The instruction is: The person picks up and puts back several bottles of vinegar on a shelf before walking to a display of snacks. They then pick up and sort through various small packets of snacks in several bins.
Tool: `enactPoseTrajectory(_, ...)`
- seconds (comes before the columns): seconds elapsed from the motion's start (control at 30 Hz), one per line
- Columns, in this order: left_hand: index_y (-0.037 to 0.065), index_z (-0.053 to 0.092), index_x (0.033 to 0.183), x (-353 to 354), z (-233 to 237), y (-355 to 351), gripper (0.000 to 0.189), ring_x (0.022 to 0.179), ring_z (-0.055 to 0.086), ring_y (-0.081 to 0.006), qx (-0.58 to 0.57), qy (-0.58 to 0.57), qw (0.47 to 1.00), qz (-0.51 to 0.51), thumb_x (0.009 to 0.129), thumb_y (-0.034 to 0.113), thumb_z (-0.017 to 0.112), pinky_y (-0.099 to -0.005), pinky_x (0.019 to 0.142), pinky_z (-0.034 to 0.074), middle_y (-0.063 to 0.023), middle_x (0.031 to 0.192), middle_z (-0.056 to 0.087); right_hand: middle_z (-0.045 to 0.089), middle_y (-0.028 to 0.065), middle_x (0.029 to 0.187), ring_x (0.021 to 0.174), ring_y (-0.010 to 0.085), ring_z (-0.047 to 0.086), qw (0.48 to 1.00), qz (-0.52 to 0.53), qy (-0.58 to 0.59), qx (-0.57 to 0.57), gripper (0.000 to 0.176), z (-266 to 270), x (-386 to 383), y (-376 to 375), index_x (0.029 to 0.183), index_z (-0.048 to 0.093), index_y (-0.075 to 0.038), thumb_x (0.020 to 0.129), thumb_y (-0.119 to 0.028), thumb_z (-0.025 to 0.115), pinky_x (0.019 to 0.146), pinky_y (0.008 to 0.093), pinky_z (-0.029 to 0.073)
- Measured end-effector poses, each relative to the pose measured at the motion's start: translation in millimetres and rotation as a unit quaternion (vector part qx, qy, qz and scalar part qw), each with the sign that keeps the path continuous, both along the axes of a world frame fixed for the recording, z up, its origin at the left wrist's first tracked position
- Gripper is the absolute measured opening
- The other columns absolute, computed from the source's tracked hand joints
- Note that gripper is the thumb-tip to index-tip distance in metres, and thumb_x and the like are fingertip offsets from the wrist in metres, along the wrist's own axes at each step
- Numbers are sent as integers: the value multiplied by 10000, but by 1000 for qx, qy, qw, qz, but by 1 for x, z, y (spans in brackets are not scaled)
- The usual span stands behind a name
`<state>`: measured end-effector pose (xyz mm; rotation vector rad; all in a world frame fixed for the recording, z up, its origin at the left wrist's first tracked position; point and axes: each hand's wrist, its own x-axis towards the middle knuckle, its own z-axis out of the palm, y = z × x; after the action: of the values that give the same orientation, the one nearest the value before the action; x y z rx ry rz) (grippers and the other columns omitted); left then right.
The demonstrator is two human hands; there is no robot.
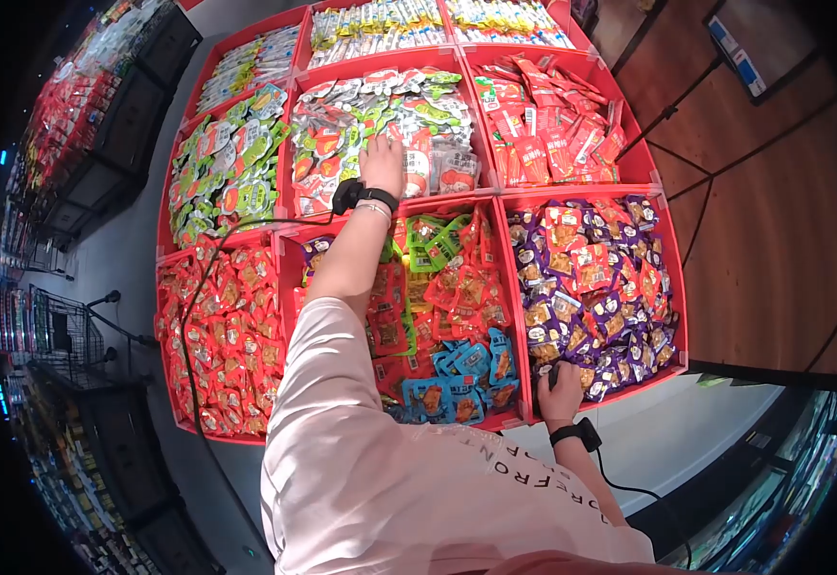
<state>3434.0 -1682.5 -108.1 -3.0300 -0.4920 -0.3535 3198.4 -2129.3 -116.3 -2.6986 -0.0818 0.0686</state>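
My left hand [382, 165] reaches far forward and lies palm down on the green, white and red snack packets [409, 120] in the middle compartment of the second row. Its fingers are spread over the packets and I see nothing lifted. A black band sits on that wrist, with a cable running off to the left. My right hand [559, 381], also wearing a black wrist band, is curled over the front rim of the red display bin [619, 388], beside the purple and orange packets [591, 287].
The red bin is split into several compartments: red packets [227, 326] at left, mixed red, green and blue packets [457, 326] in the middle, red sachets [552, 125] at the back right. Shopping carts [64, 335] stand at left. Wooden floor [773, 211] lies at right.
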Motion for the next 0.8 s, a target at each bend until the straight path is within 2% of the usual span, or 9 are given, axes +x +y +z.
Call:
enactPoseTrajectory(0.03,112,646,1029,-2,-4,1,244,1087,541,-339,-71,12,997,-13,807,212,632,-447,899,471,-157,1087,543,537,165,924,851,386,580,1000,-2,-5,0,246,0,0,1,980,547,-53,793,-189,629,707,469,488)
enactPoseTrajectory(0.13,109,642,1038,-14,-19,4,269,1026,554,-374,-215,124,964,-93,821,267,648,-449,878,483,-172,1064,546,538,165,924,846,385,581,1000,-1,9,-2,245,0,0,0,979,546,-51,793,-188,629,707,468,490)
enactPoseTrajectory(0.27,130,656,1043,-7,-57,9,296,1056,539,-389,-207,127,966,-86,857,352,598,-450,912,463,-202,1083,579,540,168,929,847,396,580,1000,7,-19,-7,251,-6,0,-1,985,546,-48,793,-191,623,719,482,487)
enactPoseTrajectory(0.3,113,658,1057,-2,-56,14,328,1045,546,-386,-164,195,950,-180,875,367,559,-456,912,455,-207,1083,590,543,170,936,852,400,580,999,5,-30,-14,254,-7,0,0,985,546,-47,792,-194,620,725,488,485)
enactPoseTrajectory(0.33,113,658,1057,-8,-59,10,328,1045,546,-386,-164,193,950,-181,875,367,559,-456,912,455,-207,1083,590,547,169,931,847,398,583,999,4,-42,-12,253,-5,-1,1,979,549,-46,791,-198,621,716,488,486)
enactPoseTrajectory(0.4,89,653,1064,-41,-17,-21,324,1020,559,-379,-267,23,961,-75,865,336,584,-461,902,455,-210,1093,598,550,171,925,836,402,584,998,13,-62,-7,247,-12,-1,-2,970,552,-49,785,-198,621,704,490,488)
enactPoseTrajectory(0.43,57,656,1013,-60,1,-34,299,1027,554,-371,-293,-43,950,-100,811,278,666,-450,888,462,-211,1071,592,551,173,922,829,406,583,998,6,-56,-10,243,-11,-1,-2,963,552,-49,782,-196,621,699,493,486)
enactPoseTrajectory(0.53,25,614,1061,-125,18,-75,326,1048,544,-371,-301,-199,915,-180,804,216,678,-449,887,464,-184,1060,590,551,185,923,827,419,577,999,-5,-41,6,246,-4,0,1,938,543,-44,780,-217,619,696,505,477)
enactPoseTrajectory(0.8,34,635,1055,-355,76,-188,224,981,580,-318,-460,-194,840,-211,850,124,644,-393,853,478,-137,1035,596,556,186,947,852,418,584,999,-8,-48,7,250,-6,-3,0,928,539,-32,814,-240,616,744,498,477)
